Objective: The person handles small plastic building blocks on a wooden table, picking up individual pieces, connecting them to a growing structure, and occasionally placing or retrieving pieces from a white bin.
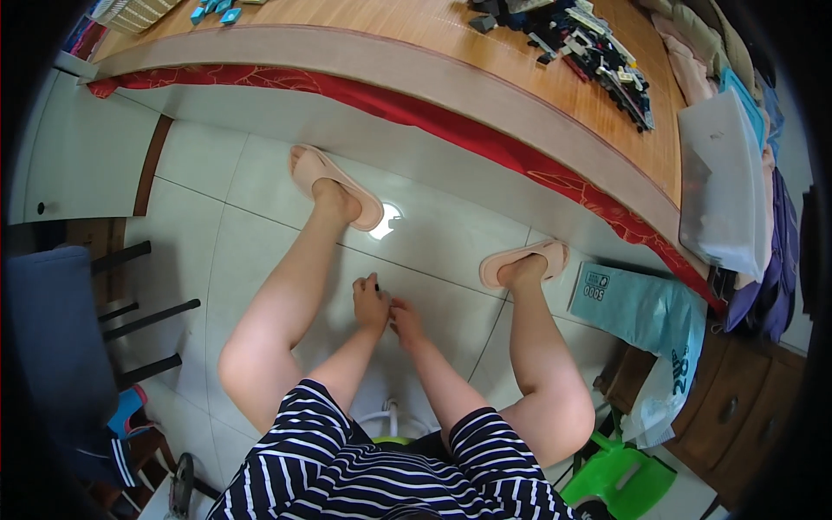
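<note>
Between my knees, low over the floor, my hands are close together. My left hand (371, 303) is closed, with a small black piece (377, 288) at its fingertips; it looks like a building brick, but it is too small to be sure. My right hand (406, 323) has its fingers bent toward the left palm, nearly touching it. Whether anything sits in the right fingers is hidden. On the bed-like wooden platform ahead lies a pile of black, white and grey building bricks (598, 54). A few blue bricks (214, 11) lie farther left on it.
The platform's padded edge (364, 69) with red cloth runs across in front. A woven basket (134, 12) stands far left, a clear plastic box (724, 182) at right. Below it are a teal bag (641, 303) and wooden drawers (728, 399); a green dustpan (620, 477) is nearer. At left stands a blue chair (61, 329).
</note>
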### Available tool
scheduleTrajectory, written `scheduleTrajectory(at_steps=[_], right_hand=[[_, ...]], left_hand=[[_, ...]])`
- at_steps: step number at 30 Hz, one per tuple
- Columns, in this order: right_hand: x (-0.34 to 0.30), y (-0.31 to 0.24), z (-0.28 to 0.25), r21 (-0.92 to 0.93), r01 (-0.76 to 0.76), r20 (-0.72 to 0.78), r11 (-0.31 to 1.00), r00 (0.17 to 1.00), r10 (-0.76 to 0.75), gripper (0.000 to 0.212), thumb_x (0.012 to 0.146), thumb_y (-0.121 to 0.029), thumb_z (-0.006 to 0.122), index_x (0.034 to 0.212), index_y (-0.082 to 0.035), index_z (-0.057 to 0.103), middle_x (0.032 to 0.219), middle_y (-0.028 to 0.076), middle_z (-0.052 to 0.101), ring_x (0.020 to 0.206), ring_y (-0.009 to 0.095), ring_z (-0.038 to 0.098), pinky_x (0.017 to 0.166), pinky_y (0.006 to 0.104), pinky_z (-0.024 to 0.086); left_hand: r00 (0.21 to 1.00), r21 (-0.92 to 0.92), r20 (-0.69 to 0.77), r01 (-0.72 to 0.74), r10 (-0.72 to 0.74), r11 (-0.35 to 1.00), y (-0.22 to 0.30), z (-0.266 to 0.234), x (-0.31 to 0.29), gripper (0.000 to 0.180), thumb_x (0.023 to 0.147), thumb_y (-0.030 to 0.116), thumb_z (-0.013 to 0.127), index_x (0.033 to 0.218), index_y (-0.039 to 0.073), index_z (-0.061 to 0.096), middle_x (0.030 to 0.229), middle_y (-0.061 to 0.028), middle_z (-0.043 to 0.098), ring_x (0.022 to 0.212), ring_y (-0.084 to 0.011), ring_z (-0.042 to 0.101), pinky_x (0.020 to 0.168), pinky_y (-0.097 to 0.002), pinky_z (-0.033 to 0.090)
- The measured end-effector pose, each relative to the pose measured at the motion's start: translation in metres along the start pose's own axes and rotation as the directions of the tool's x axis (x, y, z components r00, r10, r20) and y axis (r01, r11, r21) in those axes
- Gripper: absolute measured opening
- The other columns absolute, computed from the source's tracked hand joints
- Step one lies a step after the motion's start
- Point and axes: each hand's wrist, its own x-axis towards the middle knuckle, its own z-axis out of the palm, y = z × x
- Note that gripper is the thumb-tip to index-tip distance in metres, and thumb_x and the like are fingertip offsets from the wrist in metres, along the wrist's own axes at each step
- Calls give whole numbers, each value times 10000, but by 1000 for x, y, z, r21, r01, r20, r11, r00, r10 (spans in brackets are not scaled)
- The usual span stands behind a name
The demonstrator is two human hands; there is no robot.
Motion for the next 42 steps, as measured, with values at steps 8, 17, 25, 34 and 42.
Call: scheduleTrajectory(at_steps=[8, 17, 25, 34, 42], right_hand=[[15, 0, -1, 2, 2, -47, 1000, 999, -2, 487, 837, -149, 541, 1315, -95, 467, 1206, 65, 536, 1121, 209, 476, 959, 361, 374], [11, 12, 3, -74, 38, -104, 997, 993, -46, 463, 834, -119, 517, 1295, -103, 483, 1178, 59, 546, 1078, 188, 496, 893, 343, 412], [-43, -25, 24, 179, 225, 107, 958, 963, -246, 359, 881, -41, 430, 1223, 2, 529, 1094, 125, 621, 957, 230, 607, 836, 314, 496], [-183, -50, 65, 227, 458, 139, 859, 858, -494, 294, 912, -92, 550, 1190, 4, 551, 1063, 68, 608, 913, 122, 585, 760, 239, 470], [-232, -28, 50, 288, 508, 148, 812, 814, -561, 188, 914, -113, 601, 1080, -36, 561, 1026, 60, 607, 937, 131, 585, 778, 266, 474]], left_hand=[[996, 86, 4, -91, 91, 992, -9, 15, 22, 177, 822, 27, 534, 994, 63, 556, 1082, -172, 510, 949, -383, 550, 800, -448, 474], [997, 47, 48, 62, -64, 997, -20, 12, -4, 93, 821, 77, 558, 908, 56, 583, 956, -162, 579, 852, -362, 579, 749, -432, 487], [968, -555, -197, 18, -153, 831, 46, -40, -47, 166, 824, 40, 586, 985, 12, 613, 932, -129, 602, 830, -242, 598, 764, -340, 490], [978, -888, -173, -103, -119, 447, 94, -148, -110, 113, 891, 7, 543, 1003, 14, 560, 815, -4, 542, 704, -61, 515, 622, -213, 441], [988, -908, -153, -149, 20, 391, 98, -179, -166, 87, 904, 11, 534, 981, 3, 573, 862, -21, 581, 766, -74, 547, 676, -203, 449]])
